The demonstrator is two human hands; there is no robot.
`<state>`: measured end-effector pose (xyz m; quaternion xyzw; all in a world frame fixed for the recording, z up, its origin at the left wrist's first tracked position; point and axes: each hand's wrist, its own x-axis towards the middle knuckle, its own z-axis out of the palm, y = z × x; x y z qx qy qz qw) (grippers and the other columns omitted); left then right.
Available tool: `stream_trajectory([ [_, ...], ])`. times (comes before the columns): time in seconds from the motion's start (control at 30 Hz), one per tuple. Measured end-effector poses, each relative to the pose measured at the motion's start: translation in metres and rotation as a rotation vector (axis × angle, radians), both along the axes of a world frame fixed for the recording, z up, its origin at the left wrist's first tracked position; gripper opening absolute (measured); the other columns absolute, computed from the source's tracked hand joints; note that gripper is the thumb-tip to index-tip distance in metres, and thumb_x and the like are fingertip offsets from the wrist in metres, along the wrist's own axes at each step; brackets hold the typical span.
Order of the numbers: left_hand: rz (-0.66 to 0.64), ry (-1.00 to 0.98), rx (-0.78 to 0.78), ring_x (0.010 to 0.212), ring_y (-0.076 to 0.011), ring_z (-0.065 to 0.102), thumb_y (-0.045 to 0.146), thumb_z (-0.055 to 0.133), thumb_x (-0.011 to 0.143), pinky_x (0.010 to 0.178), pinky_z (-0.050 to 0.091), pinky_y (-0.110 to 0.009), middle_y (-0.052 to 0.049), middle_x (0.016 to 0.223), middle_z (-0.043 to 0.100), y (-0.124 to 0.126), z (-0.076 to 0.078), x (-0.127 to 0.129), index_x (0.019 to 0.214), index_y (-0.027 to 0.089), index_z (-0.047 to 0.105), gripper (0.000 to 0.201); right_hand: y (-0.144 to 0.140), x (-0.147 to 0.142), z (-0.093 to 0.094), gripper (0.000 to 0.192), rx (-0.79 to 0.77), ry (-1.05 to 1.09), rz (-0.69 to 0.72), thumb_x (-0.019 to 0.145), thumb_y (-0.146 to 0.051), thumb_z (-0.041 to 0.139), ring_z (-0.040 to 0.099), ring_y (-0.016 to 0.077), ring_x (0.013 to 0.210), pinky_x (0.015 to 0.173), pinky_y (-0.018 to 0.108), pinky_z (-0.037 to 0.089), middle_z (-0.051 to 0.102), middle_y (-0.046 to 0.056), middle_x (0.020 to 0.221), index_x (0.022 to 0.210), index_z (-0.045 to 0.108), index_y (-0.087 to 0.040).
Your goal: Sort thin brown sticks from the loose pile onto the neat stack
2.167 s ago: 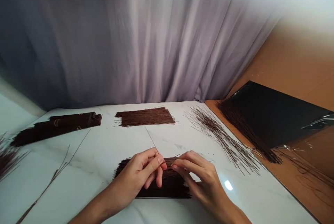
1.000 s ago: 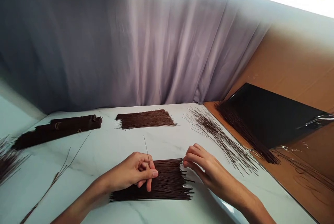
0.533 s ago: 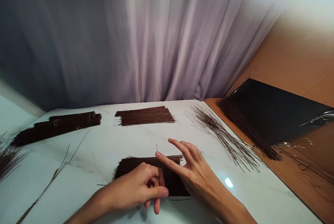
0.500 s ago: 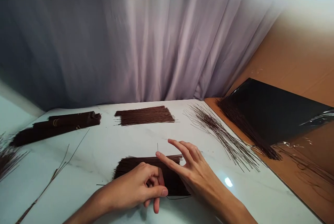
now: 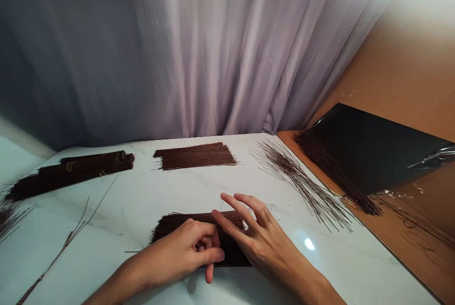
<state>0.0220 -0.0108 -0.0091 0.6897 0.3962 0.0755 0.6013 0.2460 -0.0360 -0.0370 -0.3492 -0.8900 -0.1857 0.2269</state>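
Taking the near bundle of dark brown sticks (image 5: 167,229) as the middle of the clock face, it is lying flat on the white counter (image 5: 170,193), directly below the two hands. The left hand (image 5: 194,245) is reaching over it from 7 o'clock, curling inward with thumb and forefinger narrowing towards each other; whether they are pinching a stick, I cannot tell. The right hand (image 5: 254,229) is reaching in from 4 o'clock and spreading its fingers wide above the right part of the bundle; whether it is touching the sticks is unclear.

At 12 o'clock a flat brown bundle (image 5: 195,156) is lying apart, with a grey curtain (image 5: 199,49) hanging behind. At 10 o'clock dark rolls (image 5: 71,170) are resting close together, and at 9 o'clock some thin strands (image 5: 66,243) are forking. At 2 o'clock a loose fan of sticks (image 5: 302,179) is spreading; farther out that way, a dark bunch (image 5: 337,179) is lying along a black panel (image 5: 377,148) on brown board (image 5: 408,229).
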Motion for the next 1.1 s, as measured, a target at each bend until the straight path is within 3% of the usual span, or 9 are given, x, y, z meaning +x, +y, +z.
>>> stream_trajectory([
  [0.17, 0.059, -0.021, -0.012, 0.058, -0.0131, 0.042, 0.038, 0.061, 0.092, 0.055, 0.03, -0.024, 0.0, 0.066, 0.072, 0.008, 0.001, -0.005, 0.078, 0.021, 0.056, 0.023, 0.003, 0.008, -0.003, 0.033, -0.016, 0.109, 0.034, 0.099, -0.006, 0.04, 0.053, 0.028, 0.109, 0.09, 0.043, 0.051, 0.07, 0.011, 0.119, 0.11, 0.069, -0.015],
  [0.43, 0.086, -0.095, 0.012, 0.059, -0.0127, 0.043, 0.038, 0.059, 0.095, 0.057, 0.033, -0.023, 0.0, 0.07, 0.073, 0.017, -0.011, -0.013, 0.084, 0.02, 0.059, 0.022, 0.012, 0.01, -0.014, 0.035, -0.124, 0.183, 0.038, 0.087, 0.002, 0.044, 0.054, 0.0261, 0.101, 0.088, 0.041, 0.046, 0.07, 0.008, 0.112, 0.107, 0.065, -0.018],
  [0.87, 0.109, -0.128, 0.046, 0.059, -0.0124, 0.042, 0.039, 0.059, 0.095, 0.058, 0.034, -0.024, -0.001, 0.072, 0.072, 0.02, -0.01, -0.014, 0.085, 0.019, 0.06, 0.022, 0.012, 0.008, -0.011, 0.028, -0.19, 0.231, 0.006, 0.091, 0.0, 0.045, 0.055, 0.0235, 0.092, 0.082, 0.037, 0.046, 0.068, 0.008, 0.105, 0.101, 0.063, -0.02],
  [0.97, 0.099, -0.124, 0.03, 0.059, -0.0123, 0.042, 0.039, 0.059, 0.095, 0.058, 0.034, -0.024, -0.001, 0.072, 0.073, 0.019, -0.01, -0.014, 0.085, 0.019, 0.059, 0.022, 0.012, 0.009, -0.01, 0.026, -0.242, 0.237, -0.019, 0.096, -0.004, 0.046, 0.057, 0.0243, 0.094, 0.083, 0.038, 0.047, 0.068, 0.008, 0.11, 0.103, 0.063, -0.022],
  [1.1, 0.1, -0.109, 0.021, 0.06, -0.0126, 0.043, 0.039, 0.059, 0.095, 0.059, 0.035, -0.024, -0.001, 0.072, 0.072, 0.019, -0.008, -0.014, 0.086, 0.019, 0.058, 0.022, 0.012, 0.02, -0.004, 0.027, -0.407, 0.331, -0.094, 0.104, -0.023, 0.052, 0.061, 0.0248, 0.098, 0.085, 0.04, 0.049, 0.067, 0.01, 0.116, 0.131, 0.055, -0.023],
])
